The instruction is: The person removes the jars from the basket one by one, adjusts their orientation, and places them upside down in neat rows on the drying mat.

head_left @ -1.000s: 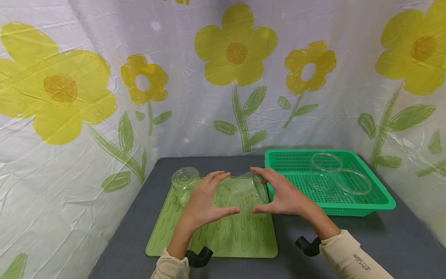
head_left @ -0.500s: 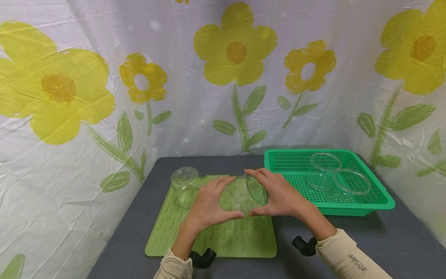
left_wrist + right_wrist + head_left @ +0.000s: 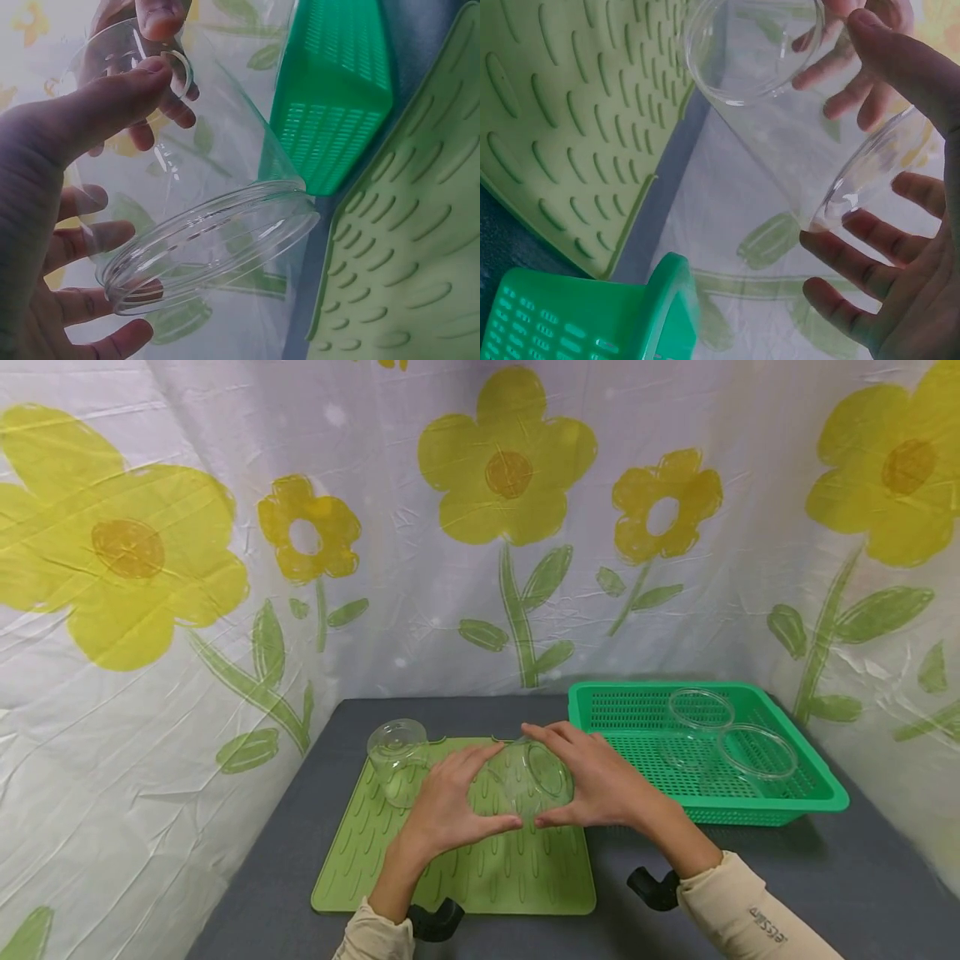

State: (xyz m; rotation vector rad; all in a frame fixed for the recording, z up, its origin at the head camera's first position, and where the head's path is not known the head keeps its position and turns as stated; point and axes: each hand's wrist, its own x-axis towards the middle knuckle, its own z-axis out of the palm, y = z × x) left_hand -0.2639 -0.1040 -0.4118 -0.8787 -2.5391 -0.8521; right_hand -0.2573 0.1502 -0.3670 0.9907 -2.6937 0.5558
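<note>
A clear see-through cup (image 3: 547, 770) is held tilted on its side above a green ridged mat (image 3: 517, 877). My left hand (image 3: 446, 797) grips one end, and my right hand (image 3: 596, 777) grips the other, fingers over the top and thumbs on the near side. In the left wrist view the cup (image 3: 199, 217) shows a ringed rim, with fingertips behind its wall. The right wrist view shows the cup (image 3: 754, 97) with fingers of both hands around it. A second clear cup (image 3: 397, 756) stands on the mat's back left corner.
A green perforated basket (image 3: 780, 810) stands to the right of the mat, holding two clear cups, one farther back (image 3: 701, 714) and one nearer (image 3: 757, 756). A dark tabletop (image 3: 270, 860) lies beneath everything. A flower-printed curtain (image 3: 405, 635) hangs behind and at both sides.
Over the last second, both hands have turned the cup so its right end faces more toward me, and the hands have drawn slightly closer together. The other cups and the basket have stayed put.
</note>
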